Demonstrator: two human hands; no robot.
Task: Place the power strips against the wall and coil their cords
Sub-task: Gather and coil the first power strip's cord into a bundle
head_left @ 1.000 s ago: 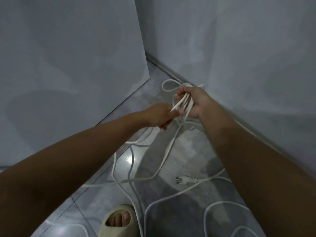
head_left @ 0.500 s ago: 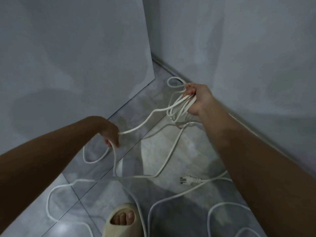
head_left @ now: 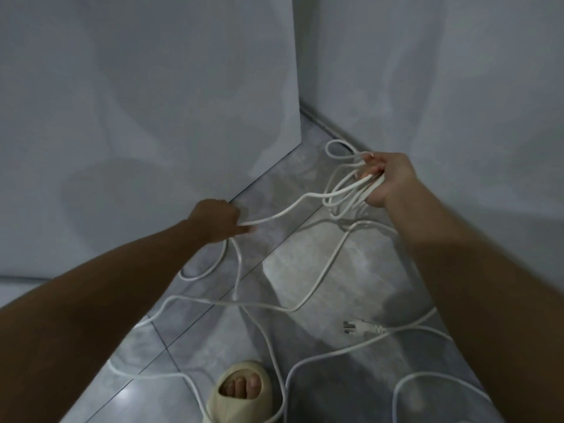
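Observation:
A long white cord (head_left: 283, 210) runs in the air between my two hands. My right hand (head_left: 386, 181) is closed on a bundle of several cord loops (head_left: 346, 195), held near the right wall. My left hand (head_left: 218, 219) pinches the cord further left, above the floor by the left wall's base. More slack cord lies in loose curves on the grey tiled floor (head_left: 305, 270). A white plug (head_left: 361, 327) lies on the floor at the lower right. No power strip body is in sight.
Grey walls meet in a corner (head_left: 300, 117) straight ahead. My foot in a beige open-toe slipper (head_left: 241, 392) stands at the bottom centre, with cord strands running beside it. Cord loops cover much of the floor around my feet.
My left hand left the bundle, slid down and left along the cord, then rose back toward the right. The right hand kept hold of the loops.

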